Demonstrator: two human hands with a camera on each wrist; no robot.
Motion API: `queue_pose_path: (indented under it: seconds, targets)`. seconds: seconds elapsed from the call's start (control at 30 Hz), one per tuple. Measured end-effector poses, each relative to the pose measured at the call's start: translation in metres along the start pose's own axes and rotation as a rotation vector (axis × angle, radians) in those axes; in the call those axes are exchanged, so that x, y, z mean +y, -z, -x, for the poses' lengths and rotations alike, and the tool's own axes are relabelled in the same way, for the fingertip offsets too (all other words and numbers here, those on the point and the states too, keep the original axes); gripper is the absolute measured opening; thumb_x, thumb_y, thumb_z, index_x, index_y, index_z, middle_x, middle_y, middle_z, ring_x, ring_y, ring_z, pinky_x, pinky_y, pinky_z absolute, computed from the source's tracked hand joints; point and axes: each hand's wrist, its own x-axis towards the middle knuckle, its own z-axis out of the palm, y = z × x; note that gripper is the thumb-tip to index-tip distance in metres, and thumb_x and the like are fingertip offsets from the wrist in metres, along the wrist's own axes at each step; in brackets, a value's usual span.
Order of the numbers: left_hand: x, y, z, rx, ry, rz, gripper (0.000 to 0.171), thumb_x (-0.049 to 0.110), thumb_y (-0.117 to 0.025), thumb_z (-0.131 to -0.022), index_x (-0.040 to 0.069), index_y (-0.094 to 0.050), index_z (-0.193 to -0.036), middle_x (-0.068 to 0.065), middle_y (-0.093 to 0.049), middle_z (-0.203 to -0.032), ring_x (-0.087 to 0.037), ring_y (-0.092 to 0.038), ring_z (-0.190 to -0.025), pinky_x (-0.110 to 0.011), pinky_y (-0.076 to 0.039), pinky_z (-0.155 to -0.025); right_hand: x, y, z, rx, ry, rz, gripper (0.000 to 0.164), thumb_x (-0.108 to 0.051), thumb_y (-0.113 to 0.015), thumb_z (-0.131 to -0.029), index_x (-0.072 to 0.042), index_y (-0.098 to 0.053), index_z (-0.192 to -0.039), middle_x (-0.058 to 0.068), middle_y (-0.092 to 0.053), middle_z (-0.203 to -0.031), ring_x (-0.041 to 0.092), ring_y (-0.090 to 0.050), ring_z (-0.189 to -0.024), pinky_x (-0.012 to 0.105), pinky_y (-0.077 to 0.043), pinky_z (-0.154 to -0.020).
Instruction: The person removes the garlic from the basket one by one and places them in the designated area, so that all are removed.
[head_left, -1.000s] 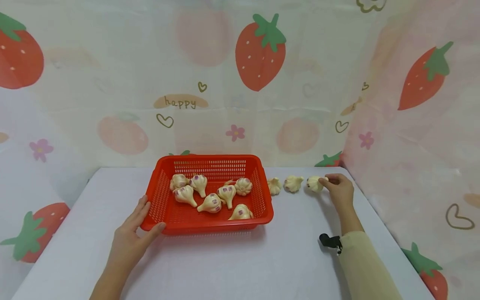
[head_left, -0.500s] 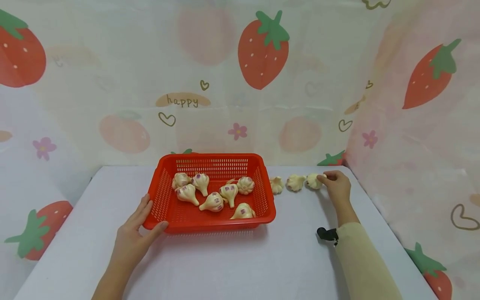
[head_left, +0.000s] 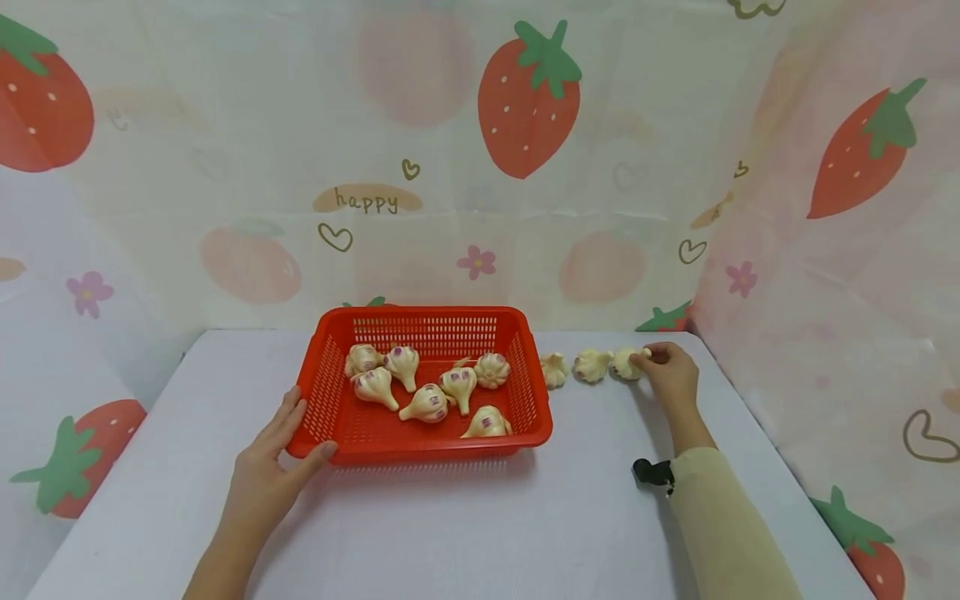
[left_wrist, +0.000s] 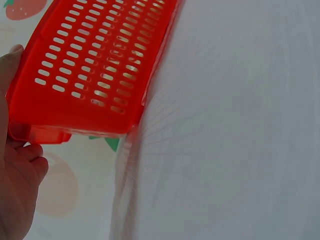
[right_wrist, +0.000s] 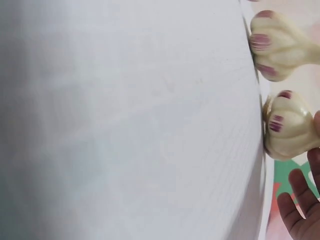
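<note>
My right hand (head_left: 673, 375) pinches the neck of a garlic bulb (head_left: 626, 365) at the right end of a short row on the table. In the right wrist view this bulb (right_wrist: 289, 125) sits upright with its base at the tabletop, purple streaks on its side. Beside it in the row are a second garlic bulb (head_left: 592, 366) and a third garlic bulb (head_left: 555, 371), close to the basket. My left hand (head_left: 262, 475) grips the near left corner of a red plastic basket (head_left: 442, 451), thumb on the front rim and fingers along the left side. Several garlic bulbs (head_left: 427, 403) lie inside.
A white cloth covers the table (head_left: 465, 533). Strawberry-print curtains (head_left: 637, 150) stand right behind it and along both sides. A black strap piece (head_left: 651, 472) sticks out from my right sleeve (head_left: 723, 517).
The right hand has moved slightly left with its garlic bulb, closing the gap to the middle bulb. The left hand and basket stay put; the view shifts a little.
</note>
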Motion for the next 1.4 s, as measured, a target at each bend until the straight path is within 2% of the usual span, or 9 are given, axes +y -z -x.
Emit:
queue_pose_path:
  seconds: [0.4, 0.47, 0.57, 0.63, 0.73, 1.03, 1.2, 1.33, 1.4]
  targets:
    - [0.001, 0.004, 0.002, 0.006, -0.017, 0.012, 0.085, 0.044, -0.080, -0.088, 0.014, -0.040, -0.157, 0.003, -0.033, -0.166, -0.029, -0.036, -0.151, -0.050, -0.043, -0.106, -0.008, 0.005, 0.005, -0.017, 0.036, 0.029, 0.046, -0.033, -0.079, -0.091, -0.004, -0.068, -0.124, 0.018, -0.069, -0.123, 0.031, -0.061, -0.114, 0.038, -0.047, -0.093]
    - [0.001, 0.004, 0.002, 0.010, -0.021, 0.011, 0.085, 0.044, -0.080, -0.088, 0.014, -0.041, -0.157, 0.003, -0.033, -0.166, -0.028, -0.037, -0.151, -0.042, -0.042, -0.108, -0.009, 0.008, 0.007, -0.003, 0.060, 0.022, 0.045, -0.031, -0.080, -0.091, -0.003, -0.068, -0.125, 0.018, -0.068, -0.123, 0.033, -0.060, -0.116, 0.040, -0.047, -0.095]
    - [0.000, 0.005, 0.003, 0.023, -0.034, 0.019, 0.085, 0.043, -0.081, -0.087, 0.014, -0.042, -0.157, 0.003, -0.034, -0.166, -0.028, -0.037, -0.151, -0.020, -0.035, -0.111, -0.014, 0.013, 0.012, 0.023, 0.104, 0.004, 0.045, -0.030, -0.080, -0.091, -0.002, -0.068, -0.124, 0.019, -0.068, -0.123, 0.034, -0.060, -0.117, 0.040, -0.047, -0.096]
    - [0.000, 0.005, 0.003, 0.028, -0.046, 0.021, 0.085, 0.043, -0.081, -0.088, 0.013, -0.042, -0.157, 0.002, -0.034, -0.165, -0.029, -0.038, -0.151, -0.008, -0.028, -0.108, -0.017, 0.015, 0.016, 0.045, 0.125, -0.010, 0.043, -0.030, -0.080, -0.091, -0.003, -0.069, -0.123, 0.017, -0.068, -0.123, 0.031, -0.060, -0.116, 0.037, -0.047, -0.094]
    - [0.000, 0.005, 0.002, 0.036, -0.058, 0.026, 0.084, 0.042, -0.081, -0.088, 0.013, -0.042, -0.156, 0.002, -0.035, -0.165, -0.030, -0.038, -0.151, 0.001, -0.022, -0.101, -0.027, 0.020, 0.023, 0.083, 0.163, -0.024, 0.041, -0.029, -0.080, -0.091, -0.003, -0.069, -0.121, 0.015, -0.068, -0.123, 0.028, -0.060, -0.114, 0.031, -0.046, -0.092]
    - [0.001, 0.000, 0.000, 0.035, -0.056, 0.046, 0.085, 0.044, -0.081, -0.088, 0.013, -0.042, -0.157, 0.004, -0.034, -0.165, -0.025, -0.035, -0.152, -0.001, -0.025, -0.105, -0.073, 0.031, 0.041, 0.118, 0.313, -0.103, 0.031, -0.021, -0.077, -0.094, 0.000, -0.070, -0.116, 0.014, -0.071, -0.117, 0.023, -0.060, -0.111, 0.034, -0.048, -0.093]
    - [-0.001, 0.001, 0.001, 0.033, -0.043, 0.022, 0.085, 0.044, -0.080, -0.088, 0.015, -0.041, -0.157, 0.005, -0.034, -0.166, -0.024, -0.035, -0.152, -0.018, -0.034, -0.112, -0.099, 0.023, 0.056, 0.053, 0.381, -0.119, 0.032, -0.024, -0.076, -0.095, -0.004, -0.070, -0.120, 0.009, -0.070, -0.121, 0.022, -0.059, -0.116, 0.036, -0.046, -0.097]
    - [-0.003, 0.001, 0.001, 0.021, -0.034, 0.021, 0.085, 0.045, -0.079, -0.089, 0.015, -0.039, -0.158, 0.005, -0.032, -0.166, -0.025, -0.034, -0.153, -0.015, -0.033, -0.111, -0.120, 0.012, 0.068, -0.031, 0.459, -0.137, 0.032, -0.022, -0.077, -0.094, -0.005, -0.070, -0.121, 0.008, -0.070, -0.122, 0.024, -0.060, -0.118, 0.041, -0.046, -0.100]
    - [-0.003, 0.000, 0.001, 0.017, -0.030, 0.023, 0.085, 0.045, -0.079, -0.089, 0.015, -0.039, -0.158, 0.005, -0.032, -0.166, -0.025, -0.034, -0.153, -0.023, -0.037, -0.113, -0.130, 0.006, 0.074, -0.092, 0.505, -0.130, 0.031, -0.021, -0.076, -0.094, -0.007, -0.070, -0.121, 0.007, -0.070, -0.123, 0.025, -0.060, -0.120, 0.044, -0.047, -0.102]
